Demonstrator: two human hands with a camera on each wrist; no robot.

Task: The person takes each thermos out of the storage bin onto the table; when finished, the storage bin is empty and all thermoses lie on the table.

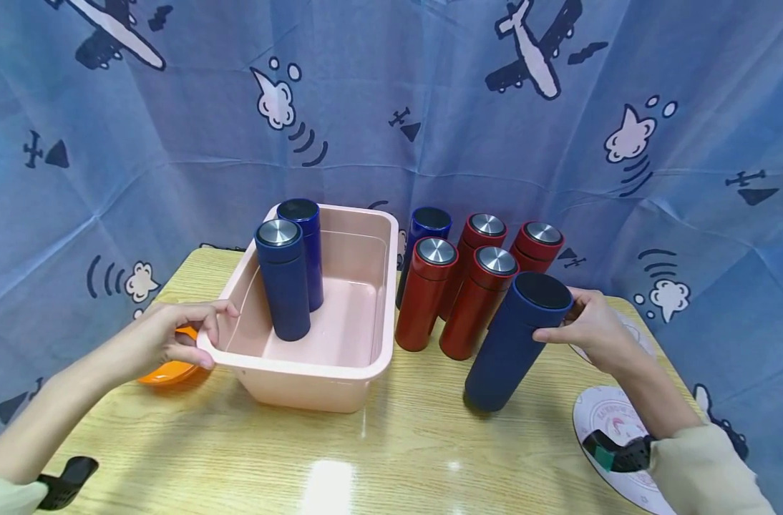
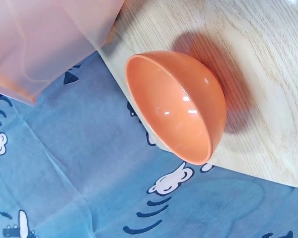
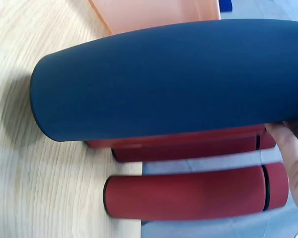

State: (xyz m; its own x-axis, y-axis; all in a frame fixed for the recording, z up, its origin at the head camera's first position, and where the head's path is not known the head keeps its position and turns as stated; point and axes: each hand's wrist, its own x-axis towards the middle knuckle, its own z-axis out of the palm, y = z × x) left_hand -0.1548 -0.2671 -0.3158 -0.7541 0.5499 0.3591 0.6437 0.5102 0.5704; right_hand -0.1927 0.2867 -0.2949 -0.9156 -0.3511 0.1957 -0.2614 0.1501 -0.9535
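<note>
My right hand [image 1: 594, 329] grips a dark blue thermos [image 1: 510, 350] near its black-topped upper end. The thermos leans, its top towards the right, its base close over the table; the right wrist view shows its smooth side [image 3: 164, 82] large. At the left, my left hand [image 1: 182, 332] holds the near left corner of a pink plastic tub [image 1: 301, 390], thumb outside and fingers over the rim. Inside the tub stand two blue thermoses, one with a silver-topped lid [image 1: 282, 279] and a glossier one [image 1: 312, 257] behind it.
Several red thermoses [image 1: 424, 307] stand right of the tub, with another blue one [image 1: 429, 223] behind them. An orange bowl [image 2: 208, 94] sits left of the tub by the table edge. Round white mats [image 1: 600, 408] lie at the right. A patterned blue curtain [image 1: 391, 93] hangs behind.
</note>
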